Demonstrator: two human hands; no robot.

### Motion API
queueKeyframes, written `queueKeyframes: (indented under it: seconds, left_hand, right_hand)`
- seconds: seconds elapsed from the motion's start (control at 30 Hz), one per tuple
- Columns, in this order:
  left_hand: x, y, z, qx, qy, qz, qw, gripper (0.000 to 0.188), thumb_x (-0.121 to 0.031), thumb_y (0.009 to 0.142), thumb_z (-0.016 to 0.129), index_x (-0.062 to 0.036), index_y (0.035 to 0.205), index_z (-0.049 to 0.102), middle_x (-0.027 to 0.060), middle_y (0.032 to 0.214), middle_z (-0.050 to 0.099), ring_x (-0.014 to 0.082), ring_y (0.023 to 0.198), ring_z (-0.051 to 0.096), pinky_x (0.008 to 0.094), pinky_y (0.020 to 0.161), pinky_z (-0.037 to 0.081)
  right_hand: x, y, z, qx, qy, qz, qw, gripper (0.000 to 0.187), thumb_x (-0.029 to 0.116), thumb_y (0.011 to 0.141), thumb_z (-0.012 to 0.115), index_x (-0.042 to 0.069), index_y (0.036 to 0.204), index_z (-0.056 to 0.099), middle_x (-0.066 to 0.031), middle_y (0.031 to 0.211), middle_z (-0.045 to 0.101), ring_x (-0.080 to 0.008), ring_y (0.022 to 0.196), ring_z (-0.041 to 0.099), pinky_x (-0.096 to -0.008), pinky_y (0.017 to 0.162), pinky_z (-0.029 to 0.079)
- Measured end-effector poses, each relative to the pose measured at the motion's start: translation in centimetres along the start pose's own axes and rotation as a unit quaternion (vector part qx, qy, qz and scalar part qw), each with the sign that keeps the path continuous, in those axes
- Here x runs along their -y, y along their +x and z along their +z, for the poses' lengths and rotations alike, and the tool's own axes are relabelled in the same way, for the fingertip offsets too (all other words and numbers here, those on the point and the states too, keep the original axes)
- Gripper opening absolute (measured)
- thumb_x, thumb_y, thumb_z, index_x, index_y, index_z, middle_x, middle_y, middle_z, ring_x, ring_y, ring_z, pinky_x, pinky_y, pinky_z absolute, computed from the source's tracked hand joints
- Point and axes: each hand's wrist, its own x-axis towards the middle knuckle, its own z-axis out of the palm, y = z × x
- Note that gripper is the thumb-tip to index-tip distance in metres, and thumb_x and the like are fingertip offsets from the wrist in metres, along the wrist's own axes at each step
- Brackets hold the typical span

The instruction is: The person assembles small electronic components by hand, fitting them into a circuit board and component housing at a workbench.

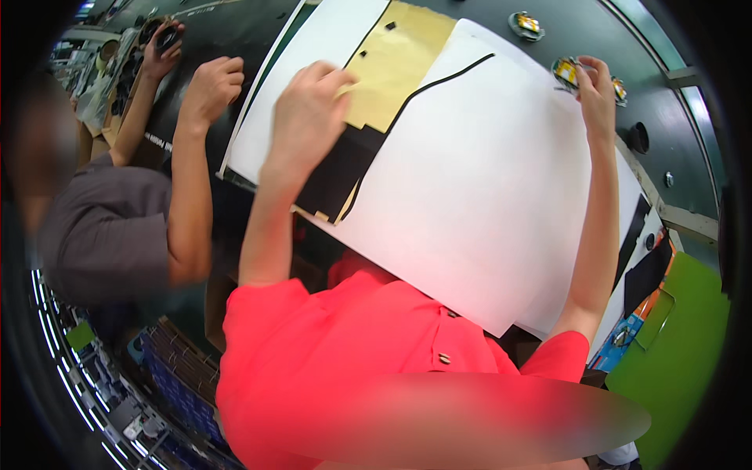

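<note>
My left hand [309,110] hangs, smeared by motion, above a yellow backing sheet [419,47]. Its fingers are curled, and whatever may be between the fingertips cannot be made out. Small black pieces [390,26] and a larger black patch [337,168] are on that sheet. A thin black strip [423,86] curves beside it across the white board [478,172]. At the far right, my right hand [597,94] pinches the edge of a round silver part with a yellow middle [565,72]. A similar round part [620,92] is partly hidden behind the hand.
Another round part [526,26] lies on the dark table beyond the board. Right of my forearm are a black ring-shaped piece [638,138] and a green board [674,337]. On the left a co-worker in a grey sleeve [110,227] holds a black round thing [167,37].
</note>
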Motion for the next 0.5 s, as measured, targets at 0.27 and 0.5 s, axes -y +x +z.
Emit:
queueKeyframes:
  seconds: [0.27,0.5]
  left_hand:
    - [5.2,-1.2,-0.1,0.074,-0.141,-0.035,0.987,0.006,-0.001,0.091,0.068,0.0017,0.094,0.064,0.0069,0.100,0.064,0.0169,0.083,0.064,0.0282,0.073,0.051]
    - [6.1,-1.4,-0.1,0.078,-0.202,-0.066,0.974,0.005,0.000,0.093,0.066,0.0020,0.092,0.062,0.0049,0.105,0.065,0.0127,0.083,0.061,0.0261,0.074,0.050]
  right_hand:
    - [-8.7,8.6,0.0,-0.048,-0.386,-0.096,0.916,0.039,0.029,0.100,0.051,0.009,0.131,0.064,-0.0189,0.119,0.070,-0.0378,0.114,0.063,-0.0475,0.102,0.045]
    - [-2.2,8.8,5.9,-0.029,-0.331,-0.226,0.916,0.058,0.050,0.097,0.058,0.015,0.143,0.058,-0.0151,0.140,0.061,-0.0365,0.134,0.051,-0.0494,0.110,0.041]
